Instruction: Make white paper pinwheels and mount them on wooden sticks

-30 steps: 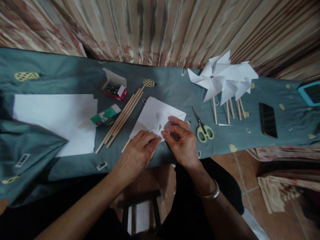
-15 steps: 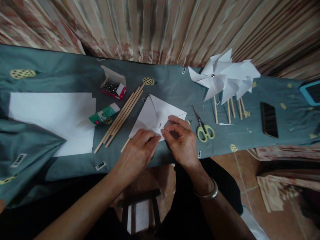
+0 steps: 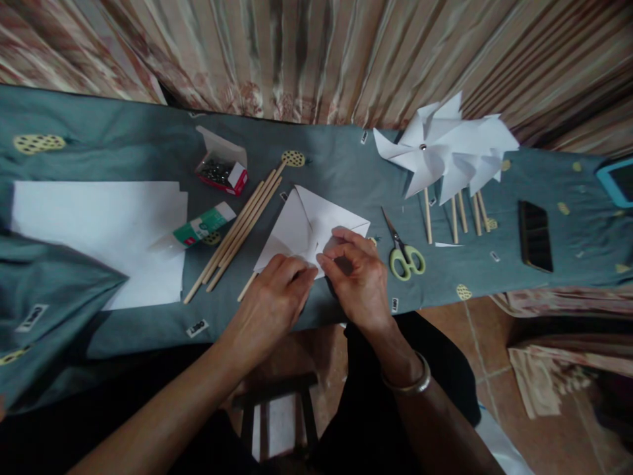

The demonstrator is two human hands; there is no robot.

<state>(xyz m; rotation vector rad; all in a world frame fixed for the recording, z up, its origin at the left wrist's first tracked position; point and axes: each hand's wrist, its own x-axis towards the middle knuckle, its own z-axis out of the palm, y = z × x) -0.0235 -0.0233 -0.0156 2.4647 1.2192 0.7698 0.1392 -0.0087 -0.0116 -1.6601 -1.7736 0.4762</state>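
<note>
A square of folded white paper [image 3: 287, 227] lies on the cloth in front of me, with fold or cut lines running towards its middle. My left hand [image 3: 274, 290] is closed at its lower left edge, thumb and forefinger pinching the paper. Opposite it, my right hand [image 3: 359, 274] pinches the paper near the centre between thumb and forefinger, its other fingers curled over the right side. The fingertips of both hands almost meet. One wooden stick [image 3: 247, 287] pokes out beside the paper's lower left corner, partly hidden.
Left of the paper lie several wooden sticks [image 3: 237, 234], a glue stick [image 3: 202, 226], an open box of pins [image 3: 222, 170] and white sheets [image 3: 99, 231]. To the right are green-handled scissors [image 3: 404, 258], paper pinwheels [image 3: 440, 148] on sticks and a phone [image 3: 535, 235]. A curtain [image 3: 306, 59] hangs behind.
The view has shifted very slightly. Both hands keep nearly the same pinch on the paper, and the objects around them stay where they were.
</note>
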